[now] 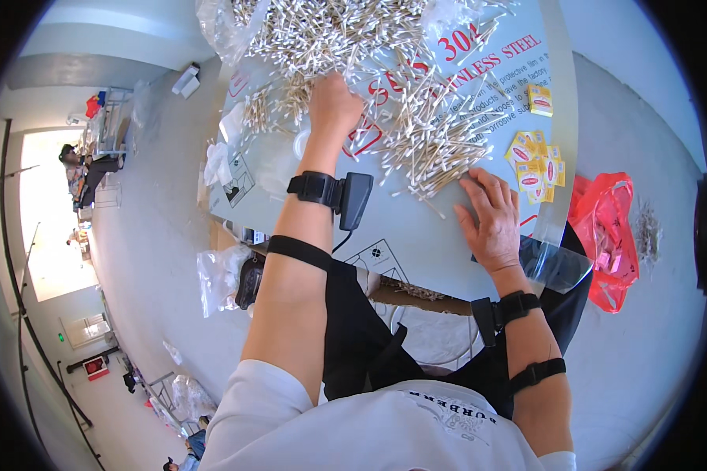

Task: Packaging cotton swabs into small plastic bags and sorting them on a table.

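A large heap of cotton swabs [330, 35] covers the far part of the sheet-covered table. My left hand [336, 104] reaches to the heap's near edge, its fingers curled in among the sticks. What those fingers hold is hidden under the knuckles. To the right lies a looser spread of cotton swabs [436, 137], sticks pointing many ways. My right hand [493, 224] rests on the table at this spread's near right end, thumb apart from the fingers, with nothing seen in it. Several small yellow packets [534, 169] lie beyond the right hand, close to the table's right edge.
Another yellow packet stack [540, 100] sits farther back. Clear plastic bags [232, 31] lie at the far left. Right of the table is a red plastic bag [605, 235] with pink items. A clear bag [221, 279] hangs at the left edge. Other people are far off left.
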`<state>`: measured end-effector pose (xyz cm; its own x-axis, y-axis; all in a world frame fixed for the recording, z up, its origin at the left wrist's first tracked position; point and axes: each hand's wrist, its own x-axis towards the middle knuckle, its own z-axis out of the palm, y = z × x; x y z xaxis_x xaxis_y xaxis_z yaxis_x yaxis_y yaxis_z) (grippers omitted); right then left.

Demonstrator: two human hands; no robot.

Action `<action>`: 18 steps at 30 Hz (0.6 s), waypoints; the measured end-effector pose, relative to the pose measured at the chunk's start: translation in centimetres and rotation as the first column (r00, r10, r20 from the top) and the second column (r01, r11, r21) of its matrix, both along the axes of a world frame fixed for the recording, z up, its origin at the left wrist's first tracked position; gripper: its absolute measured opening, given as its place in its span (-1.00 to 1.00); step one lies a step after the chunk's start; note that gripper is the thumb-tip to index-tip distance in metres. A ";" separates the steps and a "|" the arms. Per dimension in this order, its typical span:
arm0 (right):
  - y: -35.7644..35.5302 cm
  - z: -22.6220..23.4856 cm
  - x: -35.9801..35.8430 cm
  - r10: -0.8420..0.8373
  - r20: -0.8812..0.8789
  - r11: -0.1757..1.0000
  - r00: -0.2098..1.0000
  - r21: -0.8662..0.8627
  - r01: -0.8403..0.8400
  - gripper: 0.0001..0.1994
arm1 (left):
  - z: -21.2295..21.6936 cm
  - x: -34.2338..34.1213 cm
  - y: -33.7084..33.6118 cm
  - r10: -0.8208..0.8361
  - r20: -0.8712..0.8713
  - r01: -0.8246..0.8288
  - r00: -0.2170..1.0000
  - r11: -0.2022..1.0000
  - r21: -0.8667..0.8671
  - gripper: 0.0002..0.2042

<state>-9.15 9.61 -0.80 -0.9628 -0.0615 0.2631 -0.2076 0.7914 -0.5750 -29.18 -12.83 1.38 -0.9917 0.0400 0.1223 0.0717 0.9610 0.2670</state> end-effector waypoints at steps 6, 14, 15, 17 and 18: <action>0.3 -0.2 0.0 -0.008 0.015 1.000 1.000 0.007 0.008 -0.62 | -1.4 3.3 2.8 -0.235 -0.081 0.248 0.969 0.903 0.350 -0.78; 0.0 -0.2 0.0 -0.008 0.008 1.000 1.000 0.014 0.008 -0.63 | -0.8 4.1 -0.6 -0.063 -0.147 0.114 0.987 0.922 0.370 -0.87; 0.0 -0.1 0.0 -0.007 0.008 1.000 1.000 0.014 0.007 -0.62 | -0.6 2.6 -0.5 -0.111 -0.193 0.168 0.975 0.934 0.316 -0.92; 0.1 0.0 0.0 -0.008 0.010 1.000 1.000 0.017 0.008 -0.62 | -0.4 0.0 0.0 -0.161 -0.235 0.222 0.959 0.939 0.264 -0.95; 0.1 0.0 0.1 -0.010 0.011 1.000 1.000 0.013 0.009 -0.63 | -0.3 -1.2 0.4 -0.192 -0.233 0.227 0.953 0.964 0.137 -0.94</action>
<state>-9.09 9.73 -0.75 -0.9662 -0.0556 0.2518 -0.1938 0.8006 -0.5669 -30.39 -12.46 1.05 -0.9121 0.2063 0.3542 0.3397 0.8640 0.3717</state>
